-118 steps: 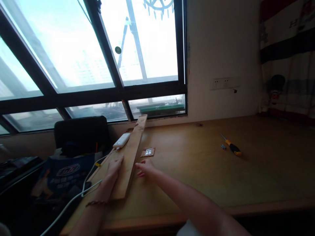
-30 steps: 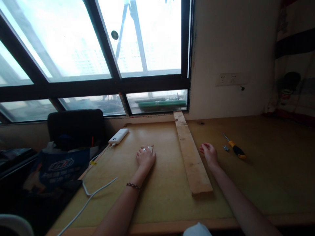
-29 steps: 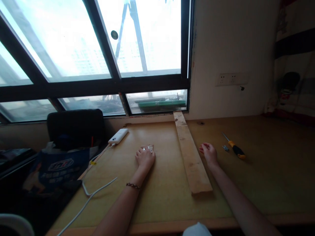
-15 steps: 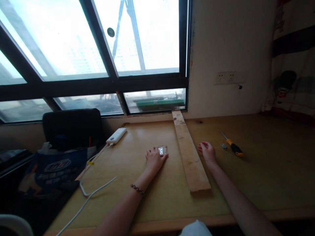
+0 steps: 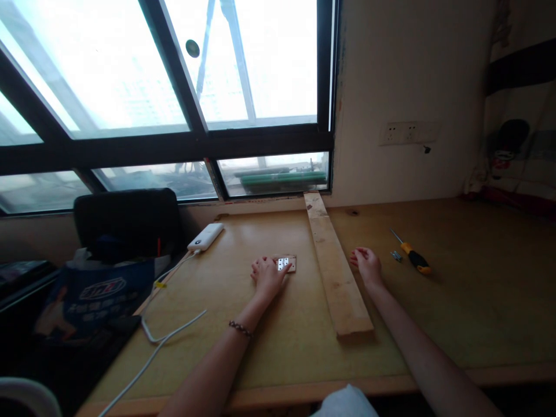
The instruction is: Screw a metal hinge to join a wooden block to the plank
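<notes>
My left hand (image 5: 266,273) lies on the wooden table (image 5: 456,313), fingers curled, its fingertips and thumb on the left edge of a small wood piece with a metal hinge (image 5: 287,264). A long wooden plank (image 5: 336,272) lies flat just right of it, running from the window sill toward me. My right hand (image 5: 367,264) rests on the table right of the plank, fingers loosely curled with nothing in them. A yellow-handled screwdriver (image 5: 412,259) and some small screws (image 5: 395,255) lie a little further right.
A white power bank (image 5: 206,236) with a white cable (image 5: 169,341) sits at the table's left edge. Beyond that edge stand a blue bag (image 5: 98,292) and a black chair back (image 5: 125,223). The window and the wall with sockets (image 5: 402,132) close the far side.
Earlier the plank was moved from the table's left side to the middle. Over the last second my left hand slid the hinge piece right, toward the plank. My right hand stayed put.
</notes>
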{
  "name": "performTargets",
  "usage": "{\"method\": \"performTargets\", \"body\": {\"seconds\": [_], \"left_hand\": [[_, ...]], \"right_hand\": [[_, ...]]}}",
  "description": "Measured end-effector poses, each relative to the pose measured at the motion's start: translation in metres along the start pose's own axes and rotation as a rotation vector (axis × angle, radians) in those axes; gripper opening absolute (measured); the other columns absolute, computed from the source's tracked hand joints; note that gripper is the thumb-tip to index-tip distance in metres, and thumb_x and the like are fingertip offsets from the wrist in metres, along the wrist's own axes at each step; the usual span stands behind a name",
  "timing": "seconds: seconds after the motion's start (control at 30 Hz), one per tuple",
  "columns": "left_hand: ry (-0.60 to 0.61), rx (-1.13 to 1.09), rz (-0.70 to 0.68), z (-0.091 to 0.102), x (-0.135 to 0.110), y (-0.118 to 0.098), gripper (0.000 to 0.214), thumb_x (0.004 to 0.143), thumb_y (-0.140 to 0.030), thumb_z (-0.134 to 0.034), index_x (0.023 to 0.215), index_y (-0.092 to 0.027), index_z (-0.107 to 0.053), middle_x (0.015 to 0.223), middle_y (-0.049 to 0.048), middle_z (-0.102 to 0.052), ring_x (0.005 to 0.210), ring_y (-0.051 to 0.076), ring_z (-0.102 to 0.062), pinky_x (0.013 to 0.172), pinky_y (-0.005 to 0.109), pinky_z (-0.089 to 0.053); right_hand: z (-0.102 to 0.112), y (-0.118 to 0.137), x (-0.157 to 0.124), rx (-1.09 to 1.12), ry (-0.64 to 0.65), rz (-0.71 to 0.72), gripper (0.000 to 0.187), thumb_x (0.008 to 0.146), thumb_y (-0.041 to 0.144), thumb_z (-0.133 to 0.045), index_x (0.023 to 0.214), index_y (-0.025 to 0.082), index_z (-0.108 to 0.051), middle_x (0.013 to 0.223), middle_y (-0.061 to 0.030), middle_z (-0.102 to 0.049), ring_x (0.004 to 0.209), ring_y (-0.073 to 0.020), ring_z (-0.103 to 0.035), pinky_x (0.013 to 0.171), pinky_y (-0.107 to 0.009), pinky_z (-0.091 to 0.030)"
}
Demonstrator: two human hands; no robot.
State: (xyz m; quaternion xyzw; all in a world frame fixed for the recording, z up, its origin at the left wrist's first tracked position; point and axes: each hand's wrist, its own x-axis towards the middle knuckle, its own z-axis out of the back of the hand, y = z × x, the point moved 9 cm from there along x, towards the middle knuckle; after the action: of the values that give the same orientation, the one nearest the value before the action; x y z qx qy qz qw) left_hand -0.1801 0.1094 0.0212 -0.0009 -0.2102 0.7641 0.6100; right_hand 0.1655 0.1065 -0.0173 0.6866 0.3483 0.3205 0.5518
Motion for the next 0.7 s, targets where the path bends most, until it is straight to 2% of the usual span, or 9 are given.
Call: {"method": "performTargets", "body": {"seconds": [0.23, 0.43, 0.7], "left_hand": [[0.056, -0.124, 0.062, -0.0073, 0.0047, 0.0085, 0.035, 0.067, -0.045, -0.058, 0.087, -0.016, -0.062, 0.108, 0.0135, -0.05, 0.109, 0.031, -0.037, 0.083, 0.039, -0.034], [0.092, -0.178, 0.09, -0.0076, 0.0061, 0.01, 0.033, 0.064, -0.041, -0.061, 0.087, -0.017, -0.063, 0.107, 0.0122, -0.052, 0.109, 0.03, -0.038, 0.083, 0.037, -0.033], [0.081, -0.209, 0.052, -0.0074, 0.0073, 0.0065, 0.029, 0.066, -0.036, -0.058, 0.088, -0.019, -0.063, 0.106, 0.0101, -0.054, 0.108, 0.027, -0.039, 0.084, 0.036, -0.032]], "right_hand": [[-0.0005, 0.0, -0.001, 0.004, 0.006, -0.007, 0.026, 0.06, 0.035, -0.061, 0.078, 0.018, -0.053, 0.077, -0.0042, -0.062, 0.061, -0.014, -0.06, 0.054, -0.026, -0.051], [0.0001, -0.0006, 0.0, -0.01, 0.005, -0.006, 0.023, 0.062, 0.033, -0.06, 0.078, 0.018, -0.053, 0.077, -0.0042, -0.062, 0.061, -0.0138, -0.059, 0.054, -0.025, -0.051], [0.0, 0.0008, 0.0002, -0.012, 0.001, 0.008, 0.022, 0.062, 0.033, -0.06, 0.076, 0.017, -0.053, 0.075, -0.0039, -0.062, 0.058, -0.013, -0.059, 0.05, -0.024, -0.051]]}}
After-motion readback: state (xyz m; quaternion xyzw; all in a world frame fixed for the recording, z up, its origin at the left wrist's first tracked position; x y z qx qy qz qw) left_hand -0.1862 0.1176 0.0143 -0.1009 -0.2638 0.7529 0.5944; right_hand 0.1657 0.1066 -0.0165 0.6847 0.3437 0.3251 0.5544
